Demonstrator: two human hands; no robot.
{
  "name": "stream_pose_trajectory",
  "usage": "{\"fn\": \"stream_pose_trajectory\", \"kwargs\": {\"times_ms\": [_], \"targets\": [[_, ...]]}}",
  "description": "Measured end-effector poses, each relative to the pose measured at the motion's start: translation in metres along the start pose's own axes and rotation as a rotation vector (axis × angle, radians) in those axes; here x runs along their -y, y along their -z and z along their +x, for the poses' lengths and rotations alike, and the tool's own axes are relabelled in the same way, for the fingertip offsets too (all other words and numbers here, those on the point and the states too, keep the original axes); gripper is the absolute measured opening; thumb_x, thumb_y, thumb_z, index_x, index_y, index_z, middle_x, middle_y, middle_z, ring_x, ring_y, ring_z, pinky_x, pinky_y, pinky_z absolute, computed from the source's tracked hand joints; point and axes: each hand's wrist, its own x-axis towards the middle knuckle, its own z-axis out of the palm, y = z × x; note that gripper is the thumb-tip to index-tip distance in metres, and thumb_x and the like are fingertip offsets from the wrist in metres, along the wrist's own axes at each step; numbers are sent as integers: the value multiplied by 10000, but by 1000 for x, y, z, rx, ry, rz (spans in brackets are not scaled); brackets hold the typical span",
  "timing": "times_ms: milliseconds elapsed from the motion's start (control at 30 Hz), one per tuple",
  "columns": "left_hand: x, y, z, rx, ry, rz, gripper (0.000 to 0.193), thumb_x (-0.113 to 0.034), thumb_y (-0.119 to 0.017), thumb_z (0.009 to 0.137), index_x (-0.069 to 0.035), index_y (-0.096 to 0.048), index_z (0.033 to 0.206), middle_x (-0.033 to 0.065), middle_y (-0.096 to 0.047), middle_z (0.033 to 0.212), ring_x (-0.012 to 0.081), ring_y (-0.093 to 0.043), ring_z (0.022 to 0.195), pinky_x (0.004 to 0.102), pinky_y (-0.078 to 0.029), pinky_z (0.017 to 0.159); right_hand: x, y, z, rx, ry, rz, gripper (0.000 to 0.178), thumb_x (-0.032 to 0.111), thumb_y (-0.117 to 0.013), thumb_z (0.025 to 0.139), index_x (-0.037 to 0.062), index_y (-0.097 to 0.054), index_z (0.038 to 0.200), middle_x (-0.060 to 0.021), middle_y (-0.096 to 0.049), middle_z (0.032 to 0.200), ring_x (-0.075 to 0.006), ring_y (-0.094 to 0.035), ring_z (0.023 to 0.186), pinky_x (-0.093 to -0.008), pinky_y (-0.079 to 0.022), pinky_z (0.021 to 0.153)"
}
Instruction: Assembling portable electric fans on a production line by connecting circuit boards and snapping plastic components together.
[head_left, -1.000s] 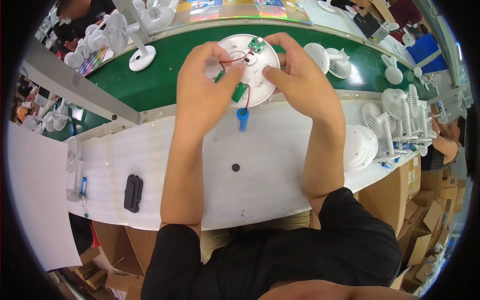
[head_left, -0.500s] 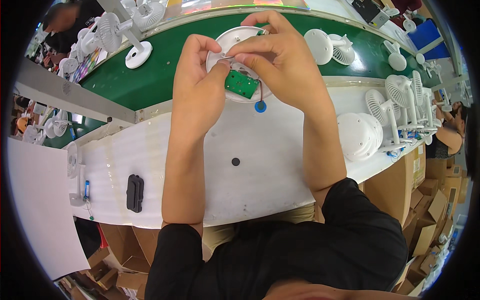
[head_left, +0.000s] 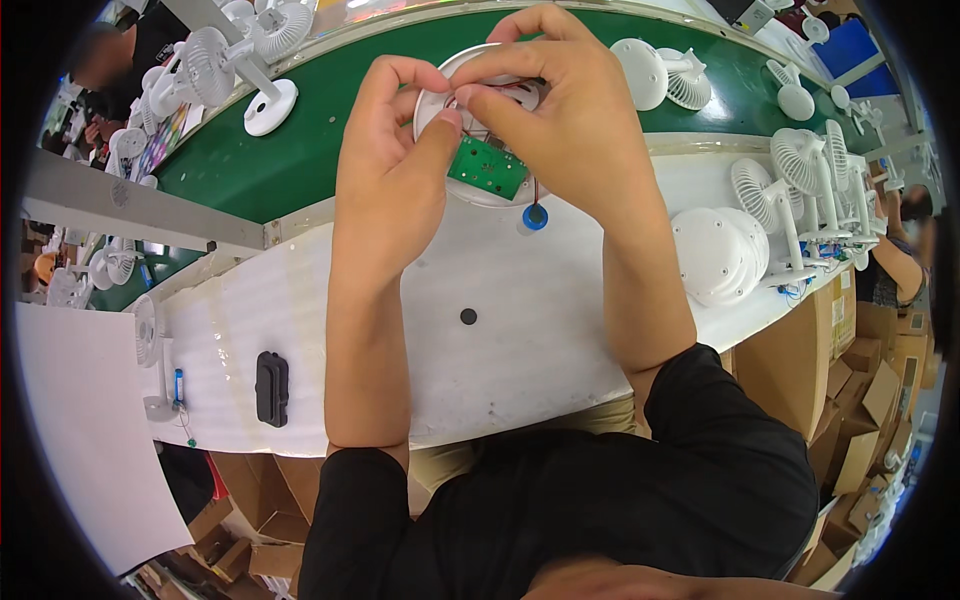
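Note:
A round white fan base (head_left: 484, 194) is tilted up beneath my hands at the far side of the white table, its inner side showing. Inside it sits a green circuit board (head_left: 488, 168) with thin wires. From the base's near edge a blue round part (head_left: 535, 217) hangs on a dark wire. My right hand (head_left: 565, 105) pinches a thin wire (head_left: 455, 104) between thumb and forefinger. Closed at the same wire is my left hand (head_left: 395, 165), its thumb and fingertips meeting the right ones. The fingers partly hide the wire's end.
Nearer me lie a small black disc (head_left: 468, 317) and a black case (head_left: 271, 388). White round bases (head_left: 718, 255) are stacked at the right beside several white fans (head_left: 765, 200). More fans stand along the green surface (head_left: 320, 150). A grey metal bar (head_left: 140, 200) crosses the left.
Both hands have moved slightly up in the picture, their fingertips closer together over the wire. The blue part has shifted a little to the right.

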Motion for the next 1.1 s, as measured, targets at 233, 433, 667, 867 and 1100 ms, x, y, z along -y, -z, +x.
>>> {"fn": "stream_pose_trajectory", "kwargs": {"times_ms": [233, 433, 667, 867, 1100], "targets": [[9, 4, 7, 43, 13, -35, 246, 74, -481, 877, -50, -517, 1085, 64, -613, 919, 68, -467, 700, 173, -344, 607, -4, 6, 2, 2, 27, 37, 108, 43, -726, 696, 54, -768, 795, -60, -560, 859, -187, -537, 669, -281, -458, 600], [6, -3, 5, 27, -13, -9, 220, 69, -477, 870, -56, -539, 1040, 44, -613, 884, 60, -444, 666, 175, -337, 591, -10, 8, 3, 34, 42, 53, 80, 47, -727, 712, 48, -756, 787, -57, -564, 832, -181, -534, 658, -280, -458, 597], [10, 6, 8, 46, -105, 473, 197, 57, -489, 869, -69, -565, 1001, 33, -602, 869, 57, -410, 619, 185, -335, 566, -27, 7, 8, 88, 87, 72, 39, 63, -728, 746, 41, -738, 777, -51, -572, 798, -168, -528, 635, -277, -454, 590], [18, 16, 15, 6, -71, 374, 177, 29, -503, 888, -73, -579, 1009, 38, -595, 851, 70, -426, 615, 199, -359, 567, -13, 27, 22, 141, 94, 87, 534, 37, -591, 868, 149, -545, 1389, -136, -619, 1093, -303, -574, 968, -333, -484, 891], [21, 7, 22, -380, -11, 186, 165, 14, -506, 908, -47, -580, 1042, 73, -626, 880, 111, -542, 692, 226, -454, 623, -29, 64, 13, 478, -723, 148, 233, 257, -594, 974, 51, -676, 1043, -12, -620, 677, -95, -505, 485, -181, -406, 500]]}}
